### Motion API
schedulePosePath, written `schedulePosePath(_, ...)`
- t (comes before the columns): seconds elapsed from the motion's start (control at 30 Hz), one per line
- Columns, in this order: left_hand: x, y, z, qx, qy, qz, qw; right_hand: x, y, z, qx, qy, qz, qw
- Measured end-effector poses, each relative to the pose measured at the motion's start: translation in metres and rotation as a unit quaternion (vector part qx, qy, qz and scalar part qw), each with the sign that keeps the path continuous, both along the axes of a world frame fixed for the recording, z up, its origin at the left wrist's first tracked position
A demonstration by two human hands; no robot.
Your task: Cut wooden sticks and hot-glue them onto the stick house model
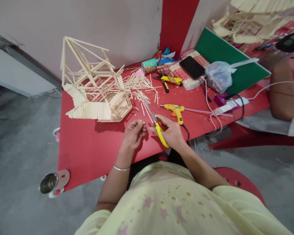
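My right hand grips yellow-handled scissors, their metal blades pointing up and left over the table. Just left of them, my left hand is closed in a pinch above the table's near side; whatever lies between its fingertips is too small to make out. Beyond my left hand stands a model built of thin wooden sticks, with an open frame and slatted lower part. Loose wooden sticks lie in a heap beside the model. A yellow glue gun rests on its side right of the scissors.
On the red table lie a yellow cutter, a black phone, a can, a plastic bag and a power strip. A green board leans behind. A steel mug sits at the near left corner. Another person's arm is at right.
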State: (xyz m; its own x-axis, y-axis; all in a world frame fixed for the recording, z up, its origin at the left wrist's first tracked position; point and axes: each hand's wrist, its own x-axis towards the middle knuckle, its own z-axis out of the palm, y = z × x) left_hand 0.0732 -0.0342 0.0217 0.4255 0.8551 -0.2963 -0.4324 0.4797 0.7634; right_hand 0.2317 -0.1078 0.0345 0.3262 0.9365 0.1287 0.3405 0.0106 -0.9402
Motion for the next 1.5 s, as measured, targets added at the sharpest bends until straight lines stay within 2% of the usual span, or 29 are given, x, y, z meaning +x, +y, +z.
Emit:
schedulePosePath(0.13,0.002,0.002,-0.004,0.028,0.038,0.004,0.999,-0.009,0.019,0.007,0.035,0.077,0.018,0.996)
schedulePosePath(0.27,0.002,0.002,-0.002,0.008,0.026,-0.001,1.000,-0.017,0.030,0.006,0.037,0.112,0.009,0.993)
schedulePosePath(0.5,0.010,-0.008,0.000,-0.025,0.006,0.079,0.997,-0.016,0.034,-0.010,0.044,0.127,-0.044,0.990)
schedulePosePath(0.7,0.015,-0.008,0.001,-0.024,-0.002,0.090,0.996,-0.016,0.031,-0.013,0.026,0.137,-0.023,0.990)
schedulePosePath(0.8,0.011,-0.006,0.004,-0.004,-0.010,0.091,0.996,-0.011,0.024,-0.012,0.032,0.103,-0.017,0.994)
schedulePosePath(0.9,0.007,-0.001,0.006,0.004,-0.003,0.109,0.994,-0.002,0.012,-0.007,0.031,0.012,-0.027,0.999)
schedulePosePath(1.0,0.003,0.004,0.006,0.004,-0.005,0.122,0.993,0.006,-0.001,0.000,0.002,-0.056,-0.028,0.998)
schedulePosePath(1.1,0.002,0.007,0.005,0.001,-0.020,0.116,0.993,0.008,-0.008,0.000,-0.028,-0.080,-0.008,0.996)
schedulePosePath(1.3,0.006,0.004,0.004,0.017,-0.003,0.075,0.997,0.001,0.009,-0.015,0.007,0.047,-0.023,0.999)
schedulePosePath(1.5,0.006,0.003,-0.004,0.105,0.069,0.098,0.987,-0.008,0.031,-0.002,0.019,0.086,-0.005,0.996)
